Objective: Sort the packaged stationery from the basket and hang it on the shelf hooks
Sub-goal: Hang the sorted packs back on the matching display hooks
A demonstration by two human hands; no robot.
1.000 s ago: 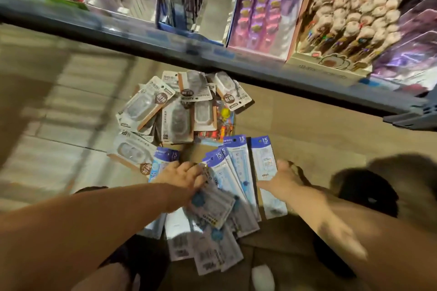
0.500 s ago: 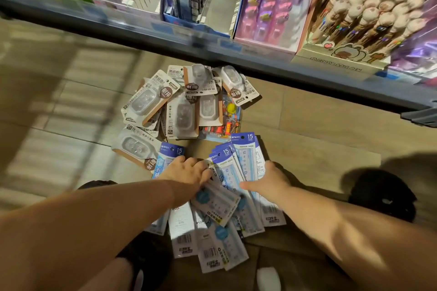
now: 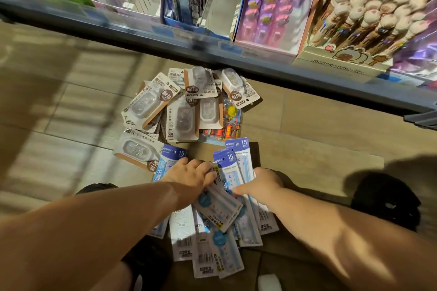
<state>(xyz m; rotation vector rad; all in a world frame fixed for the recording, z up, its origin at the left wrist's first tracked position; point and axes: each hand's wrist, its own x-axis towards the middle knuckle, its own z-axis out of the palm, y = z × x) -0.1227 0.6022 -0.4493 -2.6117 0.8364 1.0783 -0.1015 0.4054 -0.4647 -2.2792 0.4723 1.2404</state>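
Observation:
Several blue-topped 15 cm ruler packs [image 3: 236, 165] lie fanned on the floor just below me. My left hand [image 3: 191, 173] presses down on the left part of that pile, fingers curled over the packs. My right hand [image 3: 260, 184] rests against the right side of the ruler packs, thumb on top and fingers tucked at their edge. Beyond them sits a heap of white and brown correction tape packs [image 3: 179, 111], with a colourful pack [image 3: 227, 125] partly buried under them. No basket is in view.
A grey shelf edge [image 3: 212, 47] crosses the top, holding display boxes of pens [image 3: 267, 7] and plush-topped pens [image 3: 369, 12]. The floor is wood-look tile [image 3: 307, 130]. Dark shoes [image 3: 387, 201] show at right and lower left.
My right hand has slid left, gathering the rightmost ruler packs toward the others. My left hand stays pressed on the pile. The view has tilted slightly.

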